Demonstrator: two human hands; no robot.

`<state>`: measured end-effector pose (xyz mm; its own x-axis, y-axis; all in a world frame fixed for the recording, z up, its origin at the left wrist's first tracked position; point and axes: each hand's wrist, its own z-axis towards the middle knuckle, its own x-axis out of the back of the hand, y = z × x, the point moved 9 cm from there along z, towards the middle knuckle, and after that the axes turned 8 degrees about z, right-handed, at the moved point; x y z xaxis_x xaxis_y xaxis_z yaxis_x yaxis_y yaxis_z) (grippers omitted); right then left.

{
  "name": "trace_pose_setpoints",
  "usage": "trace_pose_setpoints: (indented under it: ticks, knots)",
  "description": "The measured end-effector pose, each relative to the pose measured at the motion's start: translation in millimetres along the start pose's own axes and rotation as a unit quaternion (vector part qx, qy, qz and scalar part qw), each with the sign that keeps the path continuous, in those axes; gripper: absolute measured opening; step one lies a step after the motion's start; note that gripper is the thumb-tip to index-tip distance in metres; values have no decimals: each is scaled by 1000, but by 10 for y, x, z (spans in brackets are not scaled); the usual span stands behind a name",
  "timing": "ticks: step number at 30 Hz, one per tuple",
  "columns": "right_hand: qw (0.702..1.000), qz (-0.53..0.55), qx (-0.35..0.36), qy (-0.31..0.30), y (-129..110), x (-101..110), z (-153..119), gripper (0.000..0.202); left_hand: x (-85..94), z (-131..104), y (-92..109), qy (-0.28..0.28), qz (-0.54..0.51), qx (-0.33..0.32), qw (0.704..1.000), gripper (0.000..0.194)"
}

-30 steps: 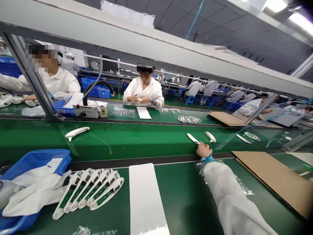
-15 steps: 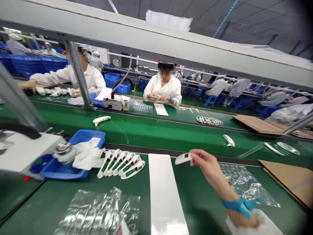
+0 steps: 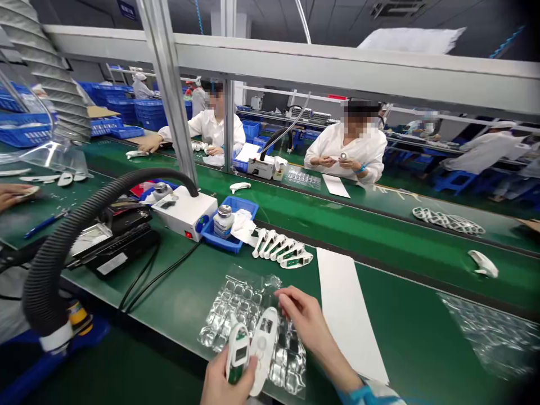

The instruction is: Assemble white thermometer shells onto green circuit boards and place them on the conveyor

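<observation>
My left hand [image 3: 230,379] is closed at the bottom edge around two white plastic parts. One is a half casing [image 3: 238,351] with a green circuit board and a small screen; beside it stands a long white casing cover [image 3: 265,337] with a dark window, tilted upright. Just right of the cover's top, my right hand [image 3: 301,315] has thumb and fingers drawn together; whatever is in them is too small to make out. Beneath both hands lies a clear blister sheet [image 3: 236,304] with rows of pockets. A fanned row of white casings with circuit boards [image 3: 280,247] lies beyond.
A white paper strip [image 3: 348,315] lies to the right, with another clear sheet [image 3: 485,332] farther over. A blue tray [image 3: 232,244] holds a metal-topped bottle. A black hose [image 3: 76,219] arches at left. Co-workers sit across the green conveyor [image 3: 358,233].
My view has swung left and down. My right hand has moved from beyond the paper strip, where it held a white cover, to the blister sheet. My left hand's two parts now show.
</observation>
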<state>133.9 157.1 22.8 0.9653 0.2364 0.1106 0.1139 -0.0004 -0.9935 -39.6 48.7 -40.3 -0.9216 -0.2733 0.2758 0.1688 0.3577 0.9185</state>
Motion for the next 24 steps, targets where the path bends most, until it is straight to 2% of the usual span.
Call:
trace_pose_setpoints:
  ticks: [3,7,12,16,18,21,24]
  knots:
    - [978,-199,68,-12,130,-228,200,22,195,36,-198,-22,-30,82,996,47]
    - [958,-281,65,6,281,-343,290,17,423,36,-230,12,-63,86,994,43]
    - [958,-281,56,22,261,-364,210,17,480,96,-245,-6,-72,67,995,40]
    - [964,-233,111,71,-10,-313,53,22,454,149,-270,-15,-77,74,994,36]
    - [977,-170,103,78,-129,-294,-15,23,432,153,-256,-13,-76,73,994,34]
    - [993,-104,48,11,-223,-443,-72,24,397,130,-186,-6,-71,60,996,29]
    - [992,-106,9,-67,-251,-663,-113,23,378,93,-97,7,-61,43,997,23]
